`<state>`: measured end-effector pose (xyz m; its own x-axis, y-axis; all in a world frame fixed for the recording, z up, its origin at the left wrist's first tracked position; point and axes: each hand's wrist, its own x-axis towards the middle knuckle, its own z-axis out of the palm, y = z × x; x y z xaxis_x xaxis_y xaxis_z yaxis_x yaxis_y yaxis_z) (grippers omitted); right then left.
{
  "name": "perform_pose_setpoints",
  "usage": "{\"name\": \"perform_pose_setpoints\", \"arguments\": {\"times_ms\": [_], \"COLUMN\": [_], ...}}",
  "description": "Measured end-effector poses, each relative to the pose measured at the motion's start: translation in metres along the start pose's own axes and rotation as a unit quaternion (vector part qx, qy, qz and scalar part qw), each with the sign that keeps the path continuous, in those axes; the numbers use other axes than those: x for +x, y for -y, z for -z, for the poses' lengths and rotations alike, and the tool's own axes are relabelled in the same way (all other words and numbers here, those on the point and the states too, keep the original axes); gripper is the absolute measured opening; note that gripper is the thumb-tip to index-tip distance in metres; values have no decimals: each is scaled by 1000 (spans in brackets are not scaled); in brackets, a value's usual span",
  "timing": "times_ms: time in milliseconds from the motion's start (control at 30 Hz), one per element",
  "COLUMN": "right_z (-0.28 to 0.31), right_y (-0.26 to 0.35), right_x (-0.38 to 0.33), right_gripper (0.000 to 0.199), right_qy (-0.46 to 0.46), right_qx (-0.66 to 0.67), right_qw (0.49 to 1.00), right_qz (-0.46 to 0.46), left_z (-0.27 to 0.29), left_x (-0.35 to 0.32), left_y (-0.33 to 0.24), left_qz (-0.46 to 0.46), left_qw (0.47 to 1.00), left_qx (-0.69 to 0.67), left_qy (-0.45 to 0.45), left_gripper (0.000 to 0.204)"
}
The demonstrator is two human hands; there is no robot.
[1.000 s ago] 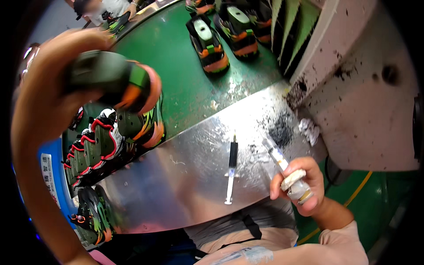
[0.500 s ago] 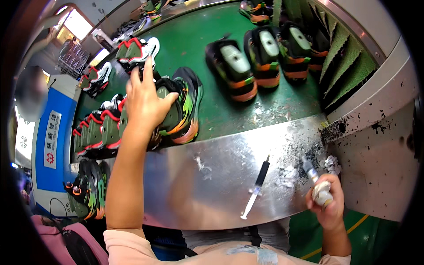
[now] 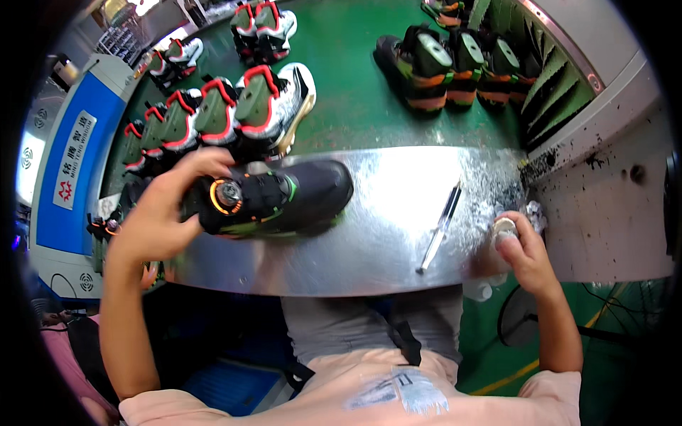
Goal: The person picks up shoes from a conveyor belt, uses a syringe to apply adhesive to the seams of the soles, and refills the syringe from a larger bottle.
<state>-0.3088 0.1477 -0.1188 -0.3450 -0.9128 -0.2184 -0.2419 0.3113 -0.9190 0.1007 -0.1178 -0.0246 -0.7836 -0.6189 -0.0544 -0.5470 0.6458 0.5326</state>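
My left hand [image 3: 158, 213] is closed around the heel end of a black shoe [image 3: 305, 192] with green accents and an orange-ringed dial. The shoe is over the metal edge of the bench, its toe pointing right. At the right, my right hand [image 3: 529, 263] is closed on a whitish wad [image 3: 504, 227]; anything else inside those fingers is hidden. Between the shoe and my right hand, a syringe [image 3: 442, 231] with dark contents and a white plunger lies on the metal strip [image 3: 376, 255].
White, black and red shoes [image 3: 257, 106] stand in a row at the left. Black and orange shoes [image 3: 430, 67] line the back right. Green hanging flaps [image 3: 561, 85] belong to a machine at the right. Crumpled scraps [image 3: 533, 213] lie by its wall. A blue-and-white machine [image 3: 74, 170] stands left.
My left hand has taken hold of a black shoe and brought it over the metal strip. The right hand still grips the whitish wad. The whole view has shifted.
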Motion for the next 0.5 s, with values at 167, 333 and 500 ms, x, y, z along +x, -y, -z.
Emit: {"name": "perform_pose_setpoints", "arguments": {"times_ms": [167,333,500], "right_z": [-8,-12,-8], "right_y": [10,14,11], "right_x": [7,3,-4], "right_gripper": [29,28,27], "right_qy": [-45,-52,-83], "right_qx": [17,-32,-91], "right_qw": [998,998,992], "right_qz": [33,-12,-32], "left_z": [-15,-47,-85], "left_x": [9,-26,-79], "left_y": [14,19,-5], "left_qz": [128,-186,-199], "left_qw": [976,941,931], "left_qx": [164,147,209], "left_qy": [-58,-243,-223], "left_gripper": [74,43,30]}}
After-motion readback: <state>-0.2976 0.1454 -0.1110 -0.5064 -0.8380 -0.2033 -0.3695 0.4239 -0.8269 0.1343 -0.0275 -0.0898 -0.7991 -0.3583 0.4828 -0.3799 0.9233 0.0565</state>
